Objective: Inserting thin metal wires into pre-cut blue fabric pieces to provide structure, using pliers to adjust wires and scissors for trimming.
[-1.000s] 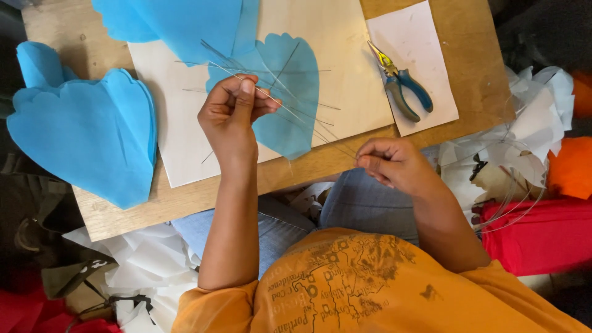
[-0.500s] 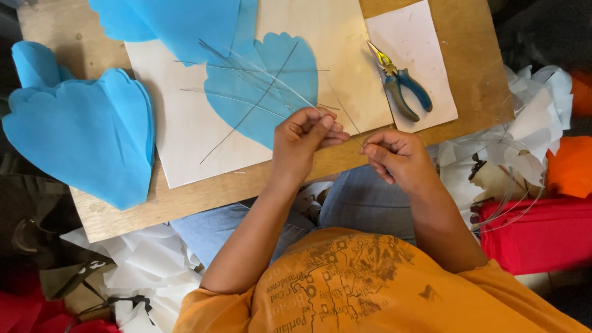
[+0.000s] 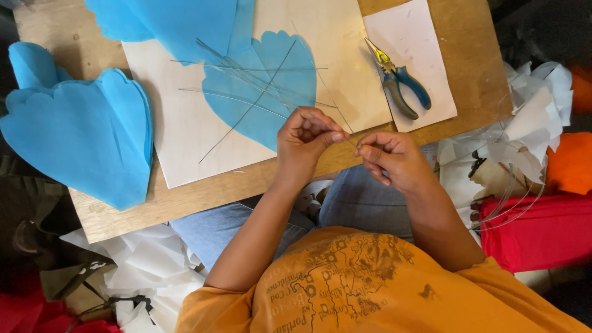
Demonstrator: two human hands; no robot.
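Note:
My left hand (image 3: 303,139) and my right hand (image 3: 388,157) meet at the near edge of a wooden board (image 3: 203,191). Both pinch the same thin wire (image 3: 349,140), fingertips almost touching. Just beyond the left hand lies a blue paper petal (image 3: 265,86) on a white sheet (image 3: 179,129), with several thin wires (image 3: 246,80) spread across it.
A stack of blue paper petals (image 3: 80,132) lies at the board's left end, more blue paper (image 3: 166,21) at the top. Blue-handled pliers (image 3: 398,83) rest on a second white sheet (image 3: 413,43). White paper scraps (image 3: 148,265), red cloth (image 3: 536,228) and orange fabric (image 3: 570,163) surround my lap.
My left hand came back from the blue petal, where it picked among the wires, to the board's near edge and now meets my right hand on one wire.

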